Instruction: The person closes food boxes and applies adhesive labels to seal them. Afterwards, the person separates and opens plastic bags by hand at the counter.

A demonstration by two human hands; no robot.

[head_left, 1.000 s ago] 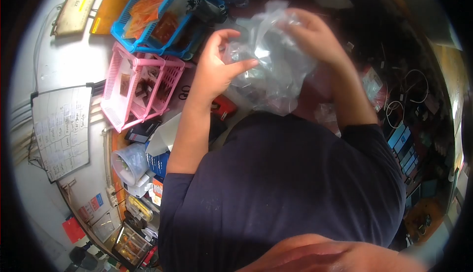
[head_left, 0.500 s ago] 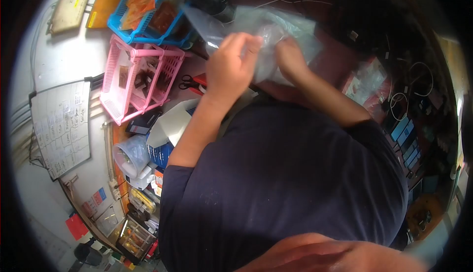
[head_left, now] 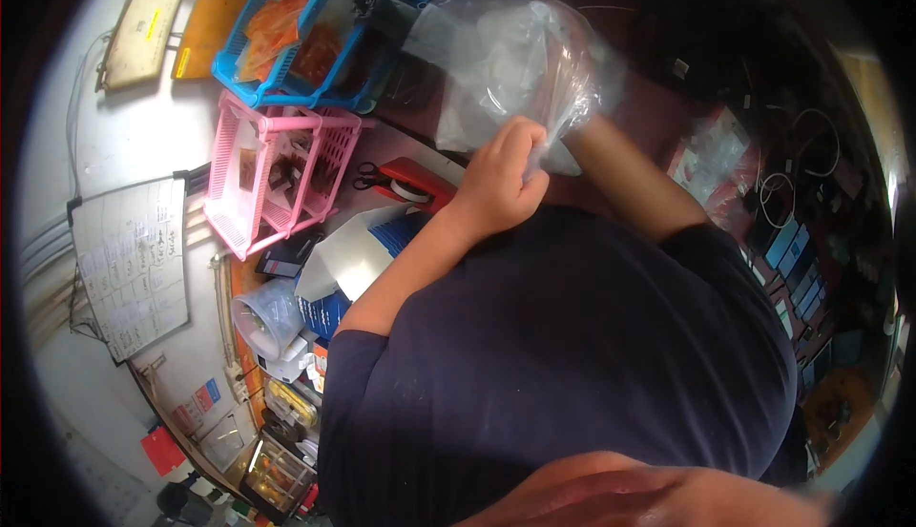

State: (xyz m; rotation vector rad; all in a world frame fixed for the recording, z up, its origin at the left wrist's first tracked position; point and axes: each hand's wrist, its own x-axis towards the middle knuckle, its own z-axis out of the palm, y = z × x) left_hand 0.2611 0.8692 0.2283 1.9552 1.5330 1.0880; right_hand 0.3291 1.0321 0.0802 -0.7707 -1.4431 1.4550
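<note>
My left hand [head_left: 506,169] is closed on the gathered edge of a clear plastic bag [head_left: 506,60], held up in front of my chest. The bag is puffed out and crinkled, and light glints off its folds. From the other side, my right hand [head_left: 582,126] reaches into or behind the bag. Only its wrist shows plainly; plastic covers the fingers, so I cannot tell how they are set. To the left of my left hand lie a red tape dispenser [head_left: 422,182] and black-handled scissors [head_left: 366,176].
A blue basket [head_left: 277,93] holding orange packets stands above a pink rack [head_left: 258,184] at the left. Below them are an open white box [head_left: 343,255] and a clear plastic tub [head_left: 267,317]. Cables [head_left: 778,198] and phone-like devices [head_left: 792,255] lie at the right.
My left hand has moved down and right, now gripping the bag's edge. The bag has swung upward and puffed out, and my right hand has gone from plain sight behind its plastic.
</note>
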